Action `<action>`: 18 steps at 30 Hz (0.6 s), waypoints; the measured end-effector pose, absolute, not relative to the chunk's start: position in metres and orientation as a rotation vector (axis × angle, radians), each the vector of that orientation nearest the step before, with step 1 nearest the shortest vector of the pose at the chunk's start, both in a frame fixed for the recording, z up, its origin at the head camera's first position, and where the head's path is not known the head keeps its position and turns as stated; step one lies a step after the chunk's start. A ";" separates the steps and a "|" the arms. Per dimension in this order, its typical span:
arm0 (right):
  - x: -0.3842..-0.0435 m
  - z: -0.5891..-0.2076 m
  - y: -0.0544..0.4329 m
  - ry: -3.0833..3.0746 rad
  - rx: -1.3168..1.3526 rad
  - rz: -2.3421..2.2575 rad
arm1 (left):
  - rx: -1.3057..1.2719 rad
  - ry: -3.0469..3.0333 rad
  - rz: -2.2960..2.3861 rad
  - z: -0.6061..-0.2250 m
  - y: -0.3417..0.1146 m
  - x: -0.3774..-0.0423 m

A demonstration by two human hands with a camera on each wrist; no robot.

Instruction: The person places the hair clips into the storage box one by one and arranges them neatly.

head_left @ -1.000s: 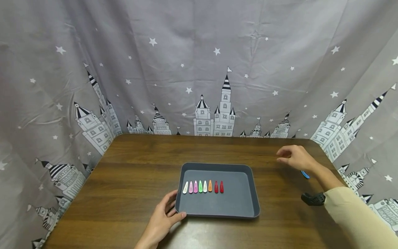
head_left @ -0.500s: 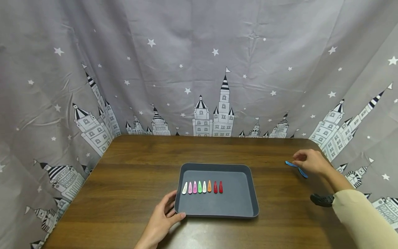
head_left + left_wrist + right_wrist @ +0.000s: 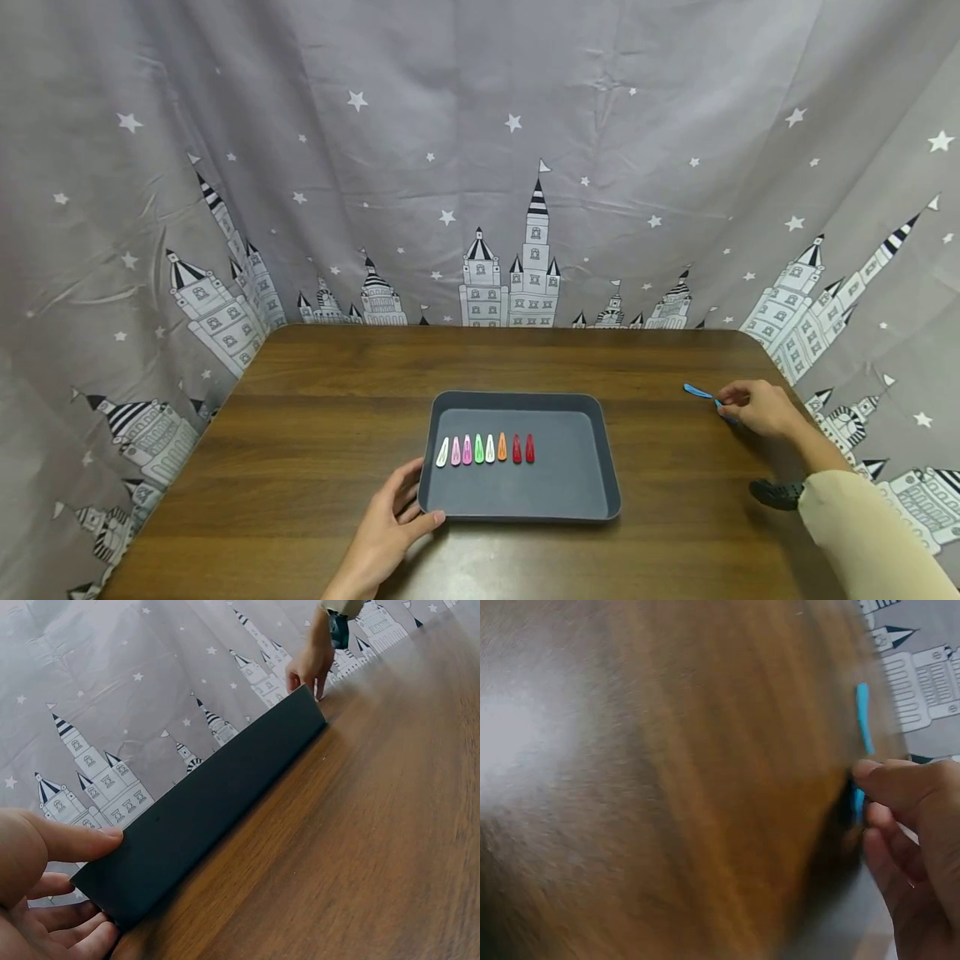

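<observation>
My left hand (image 3: 386, 521) grips the near left corner of a dark grey tray (image 3: 570, 500), thumb on the rim and fingers against the outer wall. Inside the tray lies a row of several snap hair clips: white, pink, green and orange, ending in a red hair clip (image 3: 530, 448) at the right. Over at the table's right side, my right hand (image 3: 761, 407) pinches a blue hair clip (image 3: 859, 804) between thumb and fingers, close to the tabletop; the hand partly hides it. Another blue hair clip (image 3: 697, 391) lies just beyond the fingertips.
The brown wooden table (image 3: 330, 400) has rounded far corners. A grey curtain (image 3: 420, 192) printed with castles and stars hangs behind it and along both sides. On my right wrist sits a black strap (image 3: 776, 494), below a cream sleeve (image 3: 862, 525).
My right hand has moved right and down onto the nearer blue hair clip, first uncovering the farther one. My left hand stays on the tray. The view has shifted slightly.
</observation>
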State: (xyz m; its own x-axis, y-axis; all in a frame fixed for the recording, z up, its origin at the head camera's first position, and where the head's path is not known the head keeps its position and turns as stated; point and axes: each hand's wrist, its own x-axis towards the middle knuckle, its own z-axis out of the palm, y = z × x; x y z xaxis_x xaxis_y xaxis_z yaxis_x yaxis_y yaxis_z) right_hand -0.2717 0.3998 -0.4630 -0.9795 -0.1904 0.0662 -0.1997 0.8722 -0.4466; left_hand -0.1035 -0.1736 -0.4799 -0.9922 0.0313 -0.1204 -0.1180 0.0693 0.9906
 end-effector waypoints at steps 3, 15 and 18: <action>-0.271 -0.468 0.398 -3.026 0.257 0.755 | -0.105 2.204 2.075 -0.480 -0.174 -0.104; -0.275 -0.463 0.392 -3.130 0.197 0.801 | -0.100 2.181 2.112 -0.481 -0.176 -0.102; -0.274 -0.463 0.393 -3.114 0.164 0.854 | -0.097 2.193 2.106 -0.481 -0.176 -0.103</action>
